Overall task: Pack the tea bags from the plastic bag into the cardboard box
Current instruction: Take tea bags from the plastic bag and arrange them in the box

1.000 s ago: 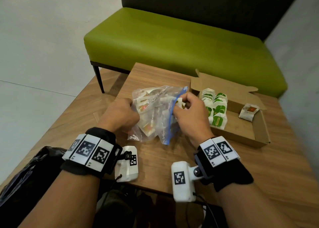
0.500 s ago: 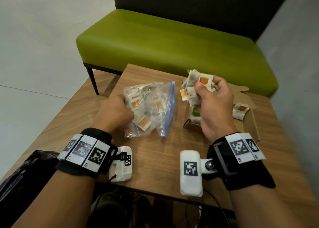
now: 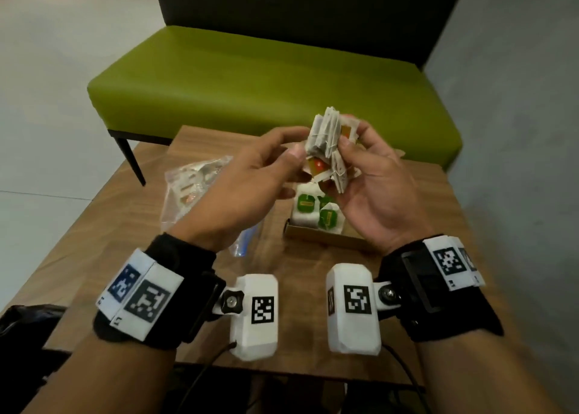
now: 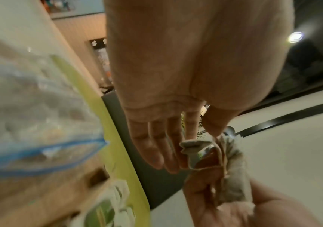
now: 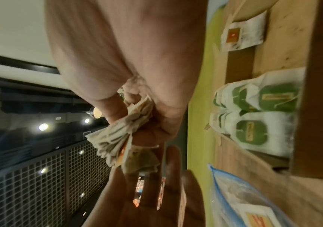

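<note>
My right hand (image 3: 352,136) grips a bunch of tea bags (image 3: 327,137) with orange tags, held up above the cardboard box (image 3: 313,236). My left hand (image 3: 297,144) reaches to the bunch with fairly straight fingers and touches its left side. In the right wrist view the bunch of tea bags (image 5: 114,138) fans out from my right hand (image 5: 143,107). Green-tagged tea bags (image 3: 307,203) stand in rows inside the box. The plastic bag (image 3: 194,188) with a blue zip lies on the table at the left, with more tea bags inside.
A loose orange-tagged tea bag (image 5: 242,33) lies on the box's far flap. A green bench (image 3: 266,78) stands behind the wooden table (image 3: 297,272). A black bag (image 3: 25,319) sits at the lower left, off the table.
My right hand pulled a bunch of tea bags out of the plastic bag and raised it over the box. My left hand let go of the bag and came across to the bunch.
</note>
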